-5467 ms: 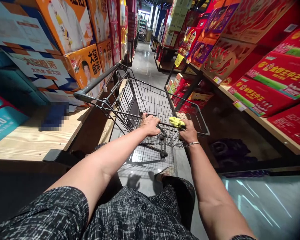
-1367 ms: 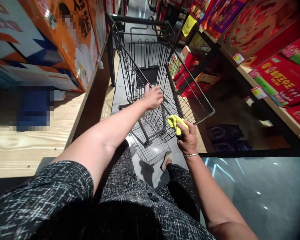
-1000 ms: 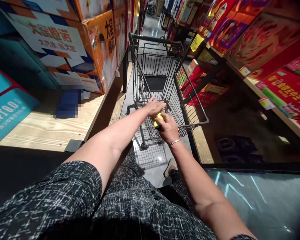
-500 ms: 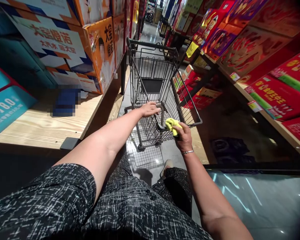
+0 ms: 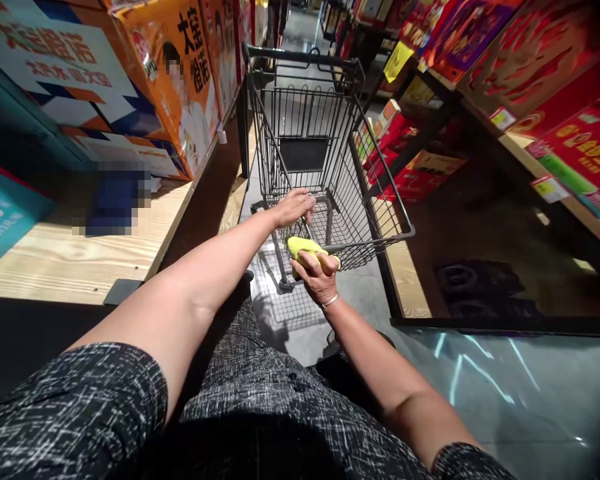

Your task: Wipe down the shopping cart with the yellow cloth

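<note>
A black wire shopping cart stands in front of me, its basket holding nothing that I can see. My left hand rests on the left top rim near the close corner, fingers bent over the rail; whether they grip it is partly hidden. My right hand is closed round a yellow cloth, pressed at the near corner of the cart's rim. A silvery bracelet is on the right wrist.
On the left, a wooden shelf bears orange cartons, a turquoise box and a blurred dark blue item. Red boxes line the right shelf. Grey tiled floor lies at the lower right.
My right hand with the yellow cloth has moved left along the near rim to the corner, closer to my left hand. The cart and shelves look nearer.
</note>
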A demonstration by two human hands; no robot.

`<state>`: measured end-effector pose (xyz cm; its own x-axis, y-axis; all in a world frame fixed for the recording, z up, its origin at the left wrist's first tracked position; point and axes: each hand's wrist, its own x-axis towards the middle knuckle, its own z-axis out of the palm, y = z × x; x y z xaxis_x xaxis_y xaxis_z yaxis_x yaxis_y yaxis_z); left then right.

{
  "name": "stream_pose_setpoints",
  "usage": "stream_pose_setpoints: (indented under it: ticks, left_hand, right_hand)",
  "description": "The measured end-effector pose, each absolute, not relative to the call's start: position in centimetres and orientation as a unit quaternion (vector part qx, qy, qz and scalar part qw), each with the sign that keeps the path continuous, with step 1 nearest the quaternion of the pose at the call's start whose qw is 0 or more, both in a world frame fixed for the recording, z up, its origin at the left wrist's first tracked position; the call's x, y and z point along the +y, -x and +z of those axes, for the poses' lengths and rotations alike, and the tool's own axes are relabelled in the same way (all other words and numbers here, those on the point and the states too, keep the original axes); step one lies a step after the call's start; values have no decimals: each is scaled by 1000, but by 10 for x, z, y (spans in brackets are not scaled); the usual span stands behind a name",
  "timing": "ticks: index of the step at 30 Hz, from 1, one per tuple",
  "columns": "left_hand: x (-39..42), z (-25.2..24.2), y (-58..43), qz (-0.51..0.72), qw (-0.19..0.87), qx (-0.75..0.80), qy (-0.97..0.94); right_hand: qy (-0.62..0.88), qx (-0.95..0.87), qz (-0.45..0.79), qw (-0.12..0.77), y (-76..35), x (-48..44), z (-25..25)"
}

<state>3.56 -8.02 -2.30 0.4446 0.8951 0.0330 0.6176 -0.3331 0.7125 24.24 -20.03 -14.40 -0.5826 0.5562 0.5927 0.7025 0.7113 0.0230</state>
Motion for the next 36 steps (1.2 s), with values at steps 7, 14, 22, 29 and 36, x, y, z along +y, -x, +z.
stream_pose_setpoints:
  ticks: [7, 14, 22, 29, 36]
  left_hand:
    - [-84, -18, -44, 231, 312, 487, -782]
    - [-85, -20, -45, 214, 290, 481, -799]
    - [-90, -12, -48, 168, 252, 524, -796]
    - [-115, -16, -66, 161, 192, 554, -794]
    - [-106, -25, -64, 181, 231, 559, -776]
  right_hand:
    - [417, -908, -2, 39, -242, -212, -196]
    - [348, -936, 39, -25, -249, -216, -190]
    - [273, -916, -82, 283, -268, -209, -86]
    - [415, -822, -151, 360, -276, -183, -67]
    - [576, -745, -134, 308, -348, -136, -79]
